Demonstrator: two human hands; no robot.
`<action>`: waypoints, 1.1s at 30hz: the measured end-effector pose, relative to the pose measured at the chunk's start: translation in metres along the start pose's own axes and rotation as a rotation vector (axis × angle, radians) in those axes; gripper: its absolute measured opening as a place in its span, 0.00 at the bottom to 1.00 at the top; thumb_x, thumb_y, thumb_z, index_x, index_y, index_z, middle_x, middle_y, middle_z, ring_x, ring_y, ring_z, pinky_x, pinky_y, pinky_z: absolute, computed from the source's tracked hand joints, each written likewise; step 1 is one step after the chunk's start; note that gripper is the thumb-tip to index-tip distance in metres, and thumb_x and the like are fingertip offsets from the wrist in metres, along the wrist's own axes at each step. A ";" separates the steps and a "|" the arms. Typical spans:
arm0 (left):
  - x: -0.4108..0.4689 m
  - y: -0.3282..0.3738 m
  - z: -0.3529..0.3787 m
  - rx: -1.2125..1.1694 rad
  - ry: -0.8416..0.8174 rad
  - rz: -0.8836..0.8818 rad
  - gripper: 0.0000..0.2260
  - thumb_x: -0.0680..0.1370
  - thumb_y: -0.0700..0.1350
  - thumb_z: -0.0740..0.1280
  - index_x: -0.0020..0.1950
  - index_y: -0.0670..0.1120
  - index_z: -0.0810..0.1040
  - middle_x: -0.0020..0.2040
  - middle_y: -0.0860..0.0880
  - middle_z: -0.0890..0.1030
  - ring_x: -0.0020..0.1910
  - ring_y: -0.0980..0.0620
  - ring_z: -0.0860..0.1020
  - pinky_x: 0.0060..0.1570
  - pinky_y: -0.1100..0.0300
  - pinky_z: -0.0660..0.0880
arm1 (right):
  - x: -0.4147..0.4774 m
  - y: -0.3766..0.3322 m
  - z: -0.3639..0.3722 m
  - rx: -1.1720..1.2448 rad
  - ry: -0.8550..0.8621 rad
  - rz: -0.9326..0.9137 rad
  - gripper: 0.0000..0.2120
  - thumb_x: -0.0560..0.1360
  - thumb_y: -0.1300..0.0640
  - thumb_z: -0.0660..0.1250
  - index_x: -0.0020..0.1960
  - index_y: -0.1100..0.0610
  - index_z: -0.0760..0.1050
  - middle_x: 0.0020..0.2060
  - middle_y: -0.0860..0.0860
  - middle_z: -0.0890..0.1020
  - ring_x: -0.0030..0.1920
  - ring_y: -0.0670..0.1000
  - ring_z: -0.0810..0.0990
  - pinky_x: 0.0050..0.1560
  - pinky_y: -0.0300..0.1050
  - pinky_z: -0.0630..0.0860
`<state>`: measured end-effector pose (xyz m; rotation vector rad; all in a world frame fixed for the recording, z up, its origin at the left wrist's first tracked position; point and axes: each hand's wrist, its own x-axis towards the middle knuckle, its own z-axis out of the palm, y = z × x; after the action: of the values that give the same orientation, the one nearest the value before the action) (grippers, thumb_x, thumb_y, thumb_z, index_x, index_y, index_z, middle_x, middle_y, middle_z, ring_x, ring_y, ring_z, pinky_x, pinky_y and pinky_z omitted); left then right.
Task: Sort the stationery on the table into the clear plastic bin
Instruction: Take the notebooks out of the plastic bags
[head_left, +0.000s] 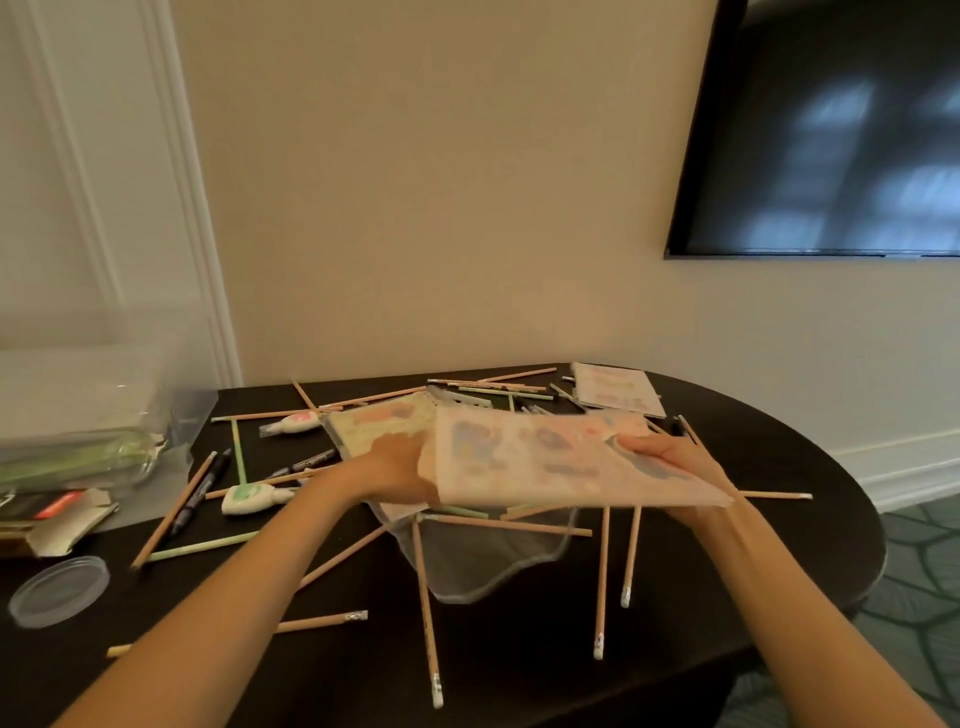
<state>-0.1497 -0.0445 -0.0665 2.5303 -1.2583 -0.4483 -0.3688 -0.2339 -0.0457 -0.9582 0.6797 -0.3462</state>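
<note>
Head view: pencils (426, 597) all around notebook (545, 462)

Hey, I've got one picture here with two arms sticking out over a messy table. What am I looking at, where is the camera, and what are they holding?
There is no machine here. These are a person's two bare arms, filmed by a wide-angle camera worn on the head that looks forward and down. That is why the arms come in from the bottom edge.

The left hand and the right hand hold a pastel notebook by its two ends, above a dark table. The notebook is blurred, so its cover cannot be read.

Scattered on the table are many pencils, black markers, a small white dispenser, another notebook at the back and a round clear lid. The clear plastic bin stands at the left. A dark screen hangs on the wall.
</note>
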 end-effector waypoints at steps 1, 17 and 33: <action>0.002 -0.001 0.008 0.139 -0.024 -0.011 0.34 0.76 0.55 0.66 0.76 0.49 0.53 0.75 0.46 0.58 0.73 0.45 0.57 0.70 0.48 0.59 | 0.000 0.000 -0.001 -0.103 -0.012 0.061 0.21 0.72 0.65 0.65 0.64 0.64 0.67 0.43 0.61 0.82 0.34 0.57 0.84 0.28 0.48 0.80; -0.003 0.018 0.012 0.299 0.074 -0.198 0.29 0.79 0.39 0.58 0.76 0.43 0.48 0.69 0.42 0.66 0.65 0.44 0.68 0.61 0.55 0.68 | 0.004 0.035 0.008 0.006 0.163 -0.165 0.24 0.77 0.70 0.58 0.72 0.60 0.62 0.59 0.62 0.77 0.56 0.63 0.78 0.55 0.59 0.75; -0.040 0.040 0.015 0.542 0.073 -0.224 0.14 0.80 0.38 0.58 0.65 0.40 0.70 0.64 0.42 0.72 0.64 0.44 0.71 0.61 0.53 0.68 | -0.005 0.064 0.018 0.052 0.247 -0.381 0.14 0.79 0.65 0.58 0.62 0.55 0.71 0.45 0.53 0.80 0.44 0.55 0.82 0.45 0.52 0.79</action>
<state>-0.2071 -0.0375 -0.0589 3.1228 -1.1983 -0.0543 -0.3618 -0.1854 -0.0909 -1.0035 0.7066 -0.8250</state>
